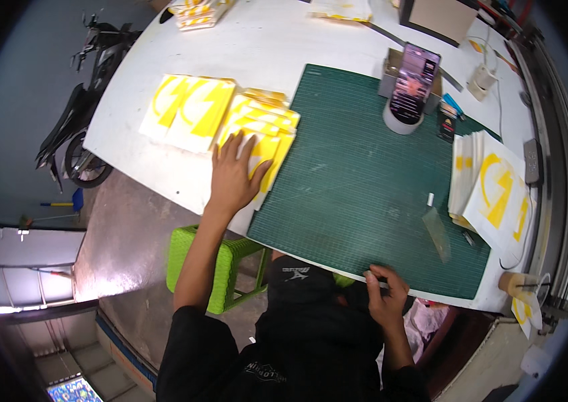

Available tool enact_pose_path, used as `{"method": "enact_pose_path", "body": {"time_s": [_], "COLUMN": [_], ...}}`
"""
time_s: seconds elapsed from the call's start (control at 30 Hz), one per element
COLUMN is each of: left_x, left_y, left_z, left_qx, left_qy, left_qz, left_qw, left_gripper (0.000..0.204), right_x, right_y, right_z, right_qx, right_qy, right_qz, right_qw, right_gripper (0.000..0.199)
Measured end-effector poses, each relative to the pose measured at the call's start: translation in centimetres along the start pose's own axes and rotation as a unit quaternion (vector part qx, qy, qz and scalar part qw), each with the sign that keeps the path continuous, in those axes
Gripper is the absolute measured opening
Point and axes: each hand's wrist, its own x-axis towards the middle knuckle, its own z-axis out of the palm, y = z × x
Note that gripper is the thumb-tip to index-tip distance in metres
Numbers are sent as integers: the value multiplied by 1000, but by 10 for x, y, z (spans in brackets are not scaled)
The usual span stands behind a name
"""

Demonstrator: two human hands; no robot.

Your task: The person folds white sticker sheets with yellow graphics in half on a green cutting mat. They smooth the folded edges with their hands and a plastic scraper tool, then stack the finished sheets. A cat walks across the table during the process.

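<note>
My left hand lies with spread fingers on a stack of yellow-and-white printed sheets or bags, fanned out along the left edge of a green cutting mat. Left of that stack are two flat piles with the same yellow print. At the table's front edge is my right hand, its thumb and forefinger curled close together. Whether anything small sits between them cannot be made out. A thicker pile of white pieces with yellow print leans over the mat's right side.
A lit phone stands on a white round holder at the mat's back. A translucent strip lies on the mat's right part. A cup hangs by the right corner. Below left are a green stool and a motorbike.
</note>
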Motion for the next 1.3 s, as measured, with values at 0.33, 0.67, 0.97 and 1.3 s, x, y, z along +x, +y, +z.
{"method": "enact_pose_path", "body": {"time_s": [0.33,0.67,0.97,1.3], "left_x": [59,57,54,44], "left_y": [-27,-24,12,10], "left_z": [3,2,10,20], "left_qx": [3,-18,0,36], "left_qy": [0,35,88,-60], "left_qz": [45,68,32,-20], "left_qw": [999,997,996,997], "left_gripper": [59,15,83,113], "right_x": [-4,-2,-1,2], "right_y": [6,7,9,6], "right_z": [2,3,3,5], "right_qx": [-7,-11,-18,-23], "right_qy": [-10,-1,-7,0], "right_qz": [-38,-55,-69,-87], "right_qw": [999,998,997,996], "right_gripper": [17,19,17,17]}}
